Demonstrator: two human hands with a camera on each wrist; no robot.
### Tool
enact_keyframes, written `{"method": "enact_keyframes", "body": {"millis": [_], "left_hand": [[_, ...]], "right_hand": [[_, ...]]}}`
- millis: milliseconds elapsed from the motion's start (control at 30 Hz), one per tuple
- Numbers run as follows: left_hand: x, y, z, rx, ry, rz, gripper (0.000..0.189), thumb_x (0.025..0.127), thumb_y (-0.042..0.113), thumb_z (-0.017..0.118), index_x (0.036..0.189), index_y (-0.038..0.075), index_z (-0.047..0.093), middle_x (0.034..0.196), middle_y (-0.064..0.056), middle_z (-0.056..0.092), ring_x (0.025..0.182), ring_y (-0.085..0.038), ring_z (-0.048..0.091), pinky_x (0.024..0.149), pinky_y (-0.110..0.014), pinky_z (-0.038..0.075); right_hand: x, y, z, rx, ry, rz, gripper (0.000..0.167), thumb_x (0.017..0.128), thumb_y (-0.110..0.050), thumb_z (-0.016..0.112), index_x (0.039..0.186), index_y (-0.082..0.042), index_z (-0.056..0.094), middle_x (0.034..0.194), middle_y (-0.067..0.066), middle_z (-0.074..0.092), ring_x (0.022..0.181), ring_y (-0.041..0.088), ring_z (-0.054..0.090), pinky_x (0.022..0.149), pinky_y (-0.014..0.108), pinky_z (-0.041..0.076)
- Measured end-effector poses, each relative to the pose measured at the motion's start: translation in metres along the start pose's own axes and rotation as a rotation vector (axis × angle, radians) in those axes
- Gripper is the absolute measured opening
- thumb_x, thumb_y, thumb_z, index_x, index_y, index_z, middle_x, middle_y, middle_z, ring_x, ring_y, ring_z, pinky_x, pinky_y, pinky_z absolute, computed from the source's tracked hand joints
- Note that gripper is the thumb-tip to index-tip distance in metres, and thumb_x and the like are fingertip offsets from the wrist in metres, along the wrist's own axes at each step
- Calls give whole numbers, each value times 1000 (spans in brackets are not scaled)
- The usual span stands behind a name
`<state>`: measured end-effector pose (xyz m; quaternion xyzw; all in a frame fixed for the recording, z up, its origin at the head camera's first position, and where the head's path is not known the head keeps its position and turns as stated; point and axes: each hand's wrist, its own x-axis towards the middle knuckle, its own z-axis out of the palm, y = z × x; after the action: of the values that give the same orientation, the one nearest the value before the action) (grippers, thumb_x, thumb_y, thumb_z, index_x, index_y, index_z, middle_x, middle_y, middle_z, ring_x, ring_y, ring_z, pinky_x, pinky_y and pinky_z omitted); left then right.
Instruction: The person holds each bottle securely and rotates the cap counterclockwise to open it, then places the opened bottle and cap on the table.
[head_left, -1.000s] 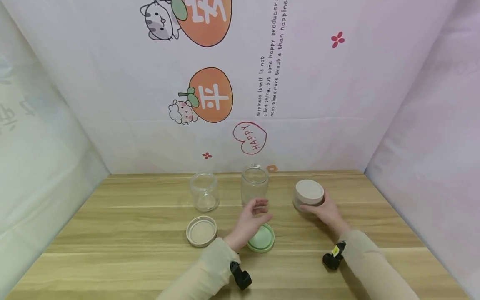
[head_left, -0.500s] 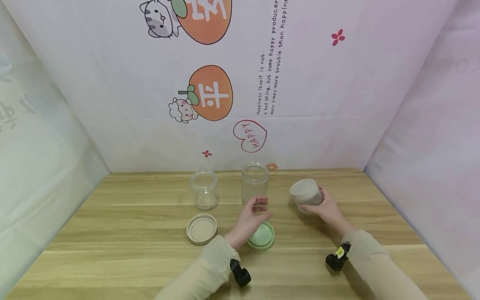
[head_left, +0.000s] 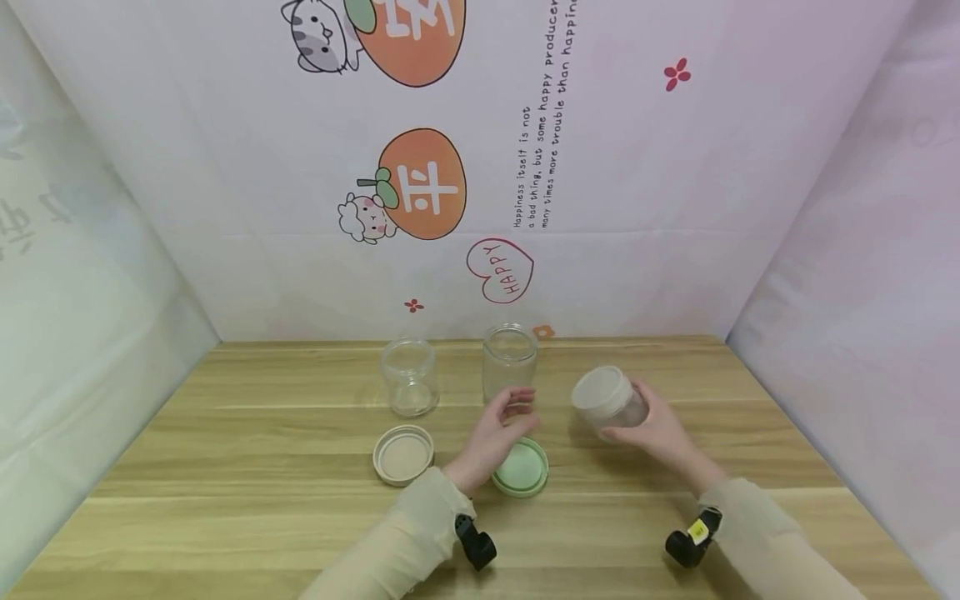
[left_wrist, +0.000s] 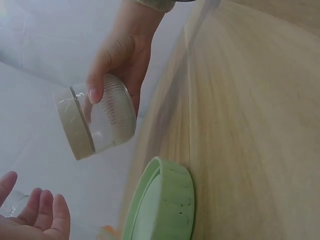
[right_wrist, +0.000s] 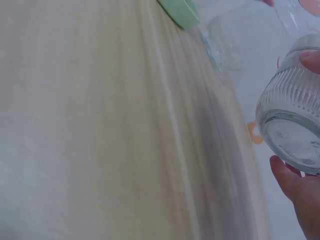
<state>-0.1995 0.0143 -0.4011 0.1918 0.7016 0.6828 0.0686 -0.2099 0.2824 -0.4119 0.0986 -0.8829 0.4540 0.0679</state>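
My right hand (head_left: 660,429) grips a short glass jar (left_wrist: 107,117) with a beige lid (head_left: 602,390) on it. The jar is raised off the table and tilted, its lid toward the left; ribbed glass and the round base (right_wrist: 292,137) show in the right wrist view. My left hand (head_left: 495,437) holds nothing, its fingers loosely bent, over the table in front of a tall open glass jar (head_left: 510,362). Just beside its wrist lies a green lid (head_left: 522,468), inner side up.
A shorter open glass jar (head_left: 410,379) stands at the back left. In front of it a beige lid (head_left: 403,456) lies inner side up on the wooden table (head_left: 247,467). A printed white cloth (head_left: 615,250) rises behind the table's back edge.
My right hand has lifted the lidded jar off the table and tipped it leftward, bringing it slightly nearer the middle. The left hand has barely moved.
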Motion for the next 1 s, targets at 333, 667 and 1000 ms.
{"method": "enact_keyframes", "body": {"millis": [333, 667, 1000], "left_hand": [[-2, 8, -1, 83, -59, 46, 49, 93, 14, 59, 138, 5, 42, 140, -15, 45, 130, -36, 39, 107, -51, 37], [-7, 12, 1, 243, -135, 79, 67, 85, 19, 69, 143, 15, 37, 146, -12, 35, 134, -32, 34, 106, -48, 40], [-8, 15, -1, 491, -237, 163, 81, 76, 30, 79, 145, 26, 36, 149, -7, 29, 133, -24, 37, 106, -46, 39]], "right_hand": [[-15, -12, 11, -25, -31, -58, 87, 65, -14, 84, 137, 4, 37, 128, 28, 49, 114, 45, 48, 91, 61, 41], [-29, -25, 28, 9, -119, -114, 86, 63, -17, 85, 135, 1, 40, 125, 22, 49, 108, 38, 49, 81, 41, 44], [-32, -29, 39, 63, -172, -215, 85, 63, -18, 86, 133, -4, 42, 126, 19, 49, 108, 33, 46, 82, 39, 42]]}}
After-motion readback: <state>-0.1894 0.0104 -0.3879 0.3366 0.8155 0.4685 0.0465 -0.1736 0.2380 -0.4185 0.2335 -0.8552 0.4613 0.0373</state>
